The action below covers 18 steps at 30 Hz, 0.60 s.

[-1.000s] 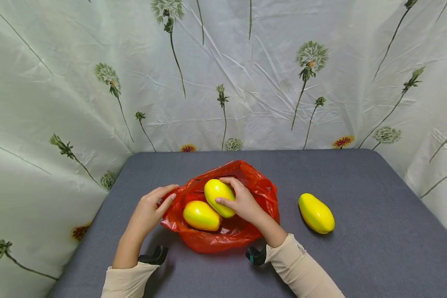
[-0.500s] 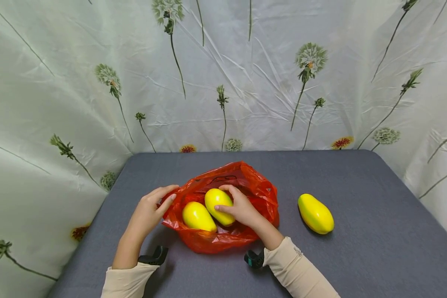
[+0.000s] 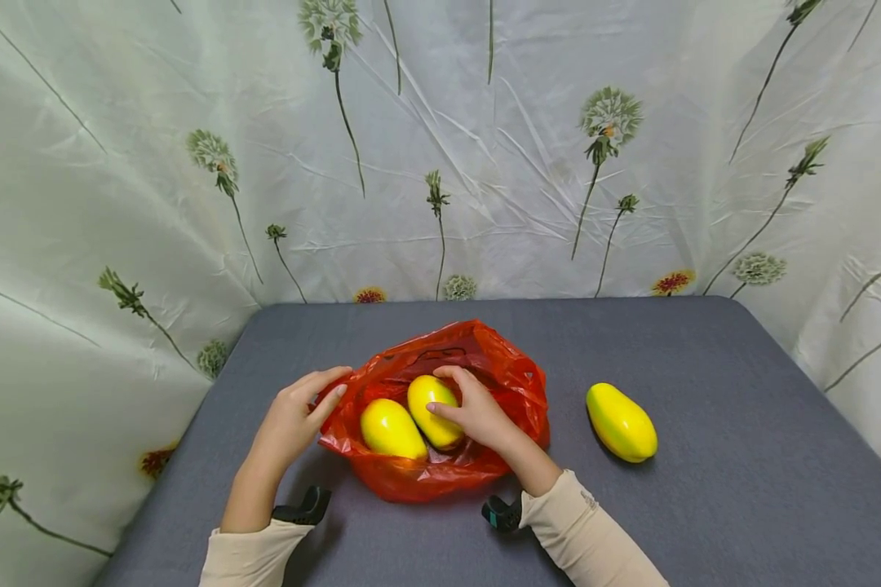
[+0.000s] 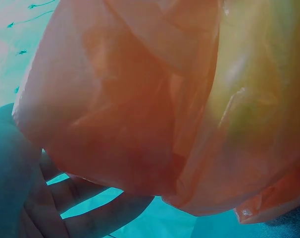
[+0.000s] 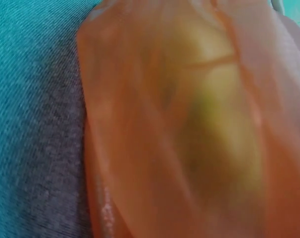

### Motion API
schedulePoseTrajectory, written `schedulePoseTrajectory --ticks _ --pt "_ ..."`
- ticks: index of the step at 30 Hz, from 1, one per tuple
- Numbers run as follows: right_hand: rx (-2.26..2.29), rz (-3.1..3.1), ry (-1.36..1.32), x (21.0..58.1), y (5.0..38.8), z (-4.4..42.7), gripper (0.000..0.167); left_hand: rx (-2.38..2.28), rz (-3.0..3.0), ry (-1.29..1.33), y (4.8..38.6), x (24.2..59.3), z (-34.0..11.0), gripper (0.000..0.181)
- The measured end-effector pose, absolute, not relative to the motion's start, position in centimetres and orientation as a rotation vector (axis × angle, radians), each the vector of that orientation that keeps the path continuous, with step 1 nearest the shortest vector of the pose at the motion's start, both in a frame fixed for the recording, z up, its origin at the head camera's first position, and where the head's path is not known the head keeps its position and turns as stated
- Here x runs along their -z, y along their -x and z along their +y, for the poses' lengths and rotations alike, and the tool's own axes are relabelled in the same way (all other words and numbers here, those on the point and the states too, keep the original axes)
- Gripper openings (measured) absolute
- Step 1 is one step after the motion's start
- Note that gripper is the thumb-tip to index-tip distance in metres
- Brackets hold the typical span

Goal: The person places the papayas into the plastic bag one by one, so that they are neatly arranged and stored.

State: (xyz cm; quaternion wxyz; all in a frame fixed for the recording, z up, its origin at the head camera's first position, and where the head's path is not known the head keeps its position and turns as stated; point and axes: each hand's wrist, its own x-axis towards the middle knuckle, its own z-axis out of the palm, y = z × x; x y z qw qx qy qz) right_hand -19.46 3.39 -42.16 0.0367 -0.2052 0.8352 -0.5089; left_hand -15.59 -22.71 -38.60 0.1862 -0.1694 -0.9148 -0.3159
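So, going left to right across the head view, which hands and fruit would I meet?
Left hand, first yellow fruit in the red bag, second yellow fruit in the bag, right hand, third yellow fruit on the table.

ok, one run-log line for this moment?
left hand: holds red bag | right hand: grips yellow fruit inside bag | second fruit: in bag | third fruit: on table

A grey, cloth-like tabletop (image 3: 734, 440) with rounded far corners lies before a pale, creased sheet (image 3: 514, 236) that hangs behind it and along both sides. The sheet's print shows long-stemmed green dandelions (image 3: 612, 114) and, near the tabletop's far edge, red-and-yellow flowers (image 3: 673, 283).
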Motion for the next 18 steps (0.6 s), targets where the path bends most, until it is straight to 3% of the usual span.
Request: schedulePoseTrajectory --ticks 18 --pt "1.713 2.599 0.921 37.5 16.6 4.8 0.046 0.880 -2.556 0.503 15.6 38.7 -22.7 0.030"
